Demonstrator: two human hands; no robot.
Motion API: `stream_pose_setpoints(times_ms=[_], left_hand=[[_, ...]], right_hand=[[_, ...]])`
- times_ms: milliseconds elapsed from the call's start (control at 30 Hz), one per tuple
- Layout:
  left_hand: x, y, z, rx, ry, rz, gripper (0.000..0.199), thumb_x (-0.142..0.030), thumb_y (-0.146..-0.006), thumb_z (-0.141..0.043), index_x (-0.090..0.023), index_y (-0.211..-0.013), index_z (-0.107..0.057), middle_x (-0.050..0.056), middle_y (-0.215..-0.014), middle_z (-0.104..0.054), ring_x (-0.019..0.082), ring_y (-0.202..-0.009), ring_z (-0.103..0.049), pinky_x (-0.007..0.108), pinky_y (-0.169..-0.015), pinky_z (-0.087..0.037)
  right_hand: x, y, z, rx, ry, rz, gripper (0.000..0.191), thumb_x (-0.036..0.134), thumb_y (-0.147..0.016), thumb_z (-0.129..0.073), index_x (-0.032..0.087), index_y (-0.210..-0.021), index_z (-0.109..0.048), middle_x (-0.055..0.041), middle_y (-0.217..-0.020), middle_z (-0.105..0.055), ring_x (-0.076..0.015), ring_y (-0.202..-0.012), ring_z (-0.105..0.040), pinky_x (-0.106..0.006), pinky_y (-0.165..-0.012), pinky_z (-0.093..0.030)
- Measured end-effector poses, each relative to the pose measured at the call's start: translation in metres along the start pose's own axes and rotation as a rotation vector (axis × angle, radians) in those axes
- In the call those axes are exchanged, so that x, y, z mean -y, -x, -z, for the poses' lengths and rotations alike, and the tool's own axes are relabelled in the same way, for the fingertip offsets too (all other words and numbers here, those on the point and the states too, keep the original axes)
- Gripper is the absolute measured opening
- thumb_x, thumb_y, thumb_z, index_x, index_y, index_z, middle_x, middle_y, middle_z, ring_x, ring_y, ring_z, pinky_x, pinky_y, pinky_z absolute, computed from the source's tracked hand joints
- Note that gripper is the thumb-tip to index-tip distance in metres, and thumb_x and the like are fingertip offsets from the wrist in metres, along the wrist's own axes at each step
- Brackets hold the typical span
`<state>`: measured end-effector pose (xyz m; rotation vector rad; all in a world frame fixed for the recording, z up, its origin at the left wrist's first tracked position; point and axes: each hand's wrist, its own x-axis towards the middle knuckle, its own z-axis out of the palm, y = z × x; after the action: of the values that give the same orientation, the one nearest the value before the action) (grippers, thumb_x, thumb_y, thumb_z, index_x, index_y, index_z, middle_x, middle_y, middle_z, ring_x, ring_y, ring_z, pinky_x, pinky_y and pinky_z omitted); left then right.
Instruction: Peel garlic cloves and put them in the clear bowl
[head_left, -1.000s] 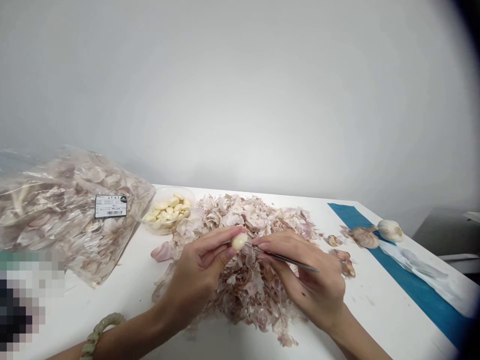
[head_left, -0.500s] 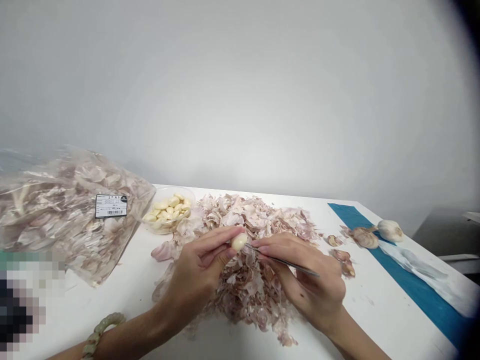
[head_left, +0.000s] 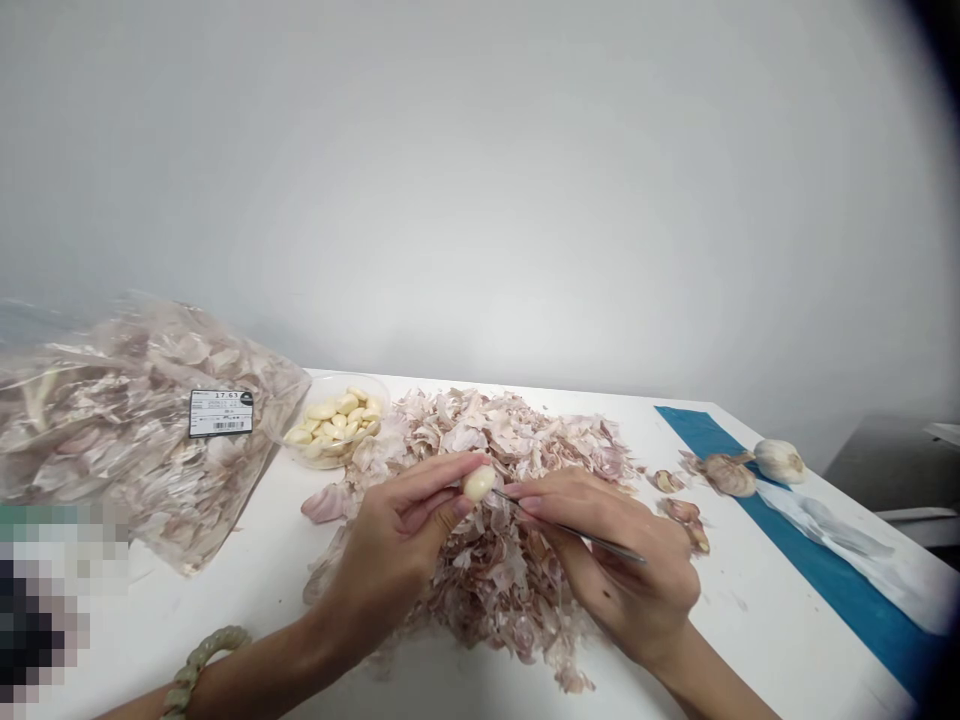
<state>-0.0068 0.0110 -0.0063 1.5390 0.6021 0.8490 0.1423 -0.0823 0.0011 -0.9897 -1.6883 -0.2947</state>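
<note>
Pinched in the fingertips of my left hand (head_left: 401,520) is a peeled, cream-coloured garlic clove (head_left: 479,484). My right hand (head_left: 622,550) is closed round a slim, pointed metal tool (head_left: 592,540), its tip close to the clove's right side; whether they touch I cannot tell. Both hands are over a big heap of papery garlic skins (head_left: 480,570). To the left of the heap, a clear round bowl (head_left: 330,463) contains several peeled cloves (head_left: 346,403). An unpeeled pinkish clove (head_left: 324,503) lies between that bowl and my left hand.
A clear plastic bag (head_left: 225,500) stuffed with skins and bearing a price label (head_left: 220,413) stands at left. Right of my hands lie loose cloves (head_left: 684,512), a brownish garlic bulb (head_left: 731,474), a white bulb (head_left: 780,461) and a blue strip (head_left: 810,560) along the white table (head_left: 735,620).
My right hand has shifted slightly right, and the metal tool's tip has drawn back a little from the clove. The left hand and its clove are practically still.
</note>
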Motion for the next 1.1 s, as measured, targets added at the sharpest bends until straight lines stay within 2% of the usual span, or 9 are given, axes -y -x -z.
stream_pose_setpoints(times_ms=[367, 633, 1100], left_hand=[[-0.0003, -0.0004, 0.0001, 0.002, 0.009, 0.010, 0.024, -0.026, -0.076, -0.066, -0.026, -0.100, -0.071, 0.001, -0.115, -0.068, 0.022, -0.116, -0.056, 0.035, -0.102, -0.044], [0.0023, -0.0007, 0.0007, 0.016, -0.007, -0.011, 0.024, -0.026, -0.077, -0.066, -0.029, -0.100, -0.071, -0.001, -0.115, -0.068, 0.018, -0.116, -0.056, 0.030, -0.100, -0.045], [0.0016, -0.0014, 0.0024, -0.019, -0.140, -0.123, 0.023, -0.020, -0.079, -0.063, -0.026, -0.099, -0.072, 0.001, -0.111, -0.069, 0.018, -0.114, -0.057, 0.028, -0.097, -0.048]], right_hand=[[0.0023, -0.0009, 0.0000, -0.059, 0.002, -0.021, 0.039, -0.006, -0.074, -0.060, 0.019, -0.103, -0.065, -0.0060, -0.087, -0.072, -0.0179, -0.081, -0.069, -0.034, -0.067, -0.060], [-0.0012, 0.0008, 0.0002, -0.017, 0.010, -0.062, 0.039, -0.005, -0.074, -0.061, 0.020, -0.104, -0.064, -0.0031, -0.088, -0.072, -0.0164, -0.083, -0.068, -0.034, -0.072, -0.059], [0.0003, -0.0023, 0.0003, 0.011, -0.039, -0.037, 0.030, -0.006, -0.076, -0.059, 0.015, -0.097, -0.064, -0.0077, -0.087, -0.072, -0.0165, -0.081, -0.068, -0.033, -0.069, -0.059]])
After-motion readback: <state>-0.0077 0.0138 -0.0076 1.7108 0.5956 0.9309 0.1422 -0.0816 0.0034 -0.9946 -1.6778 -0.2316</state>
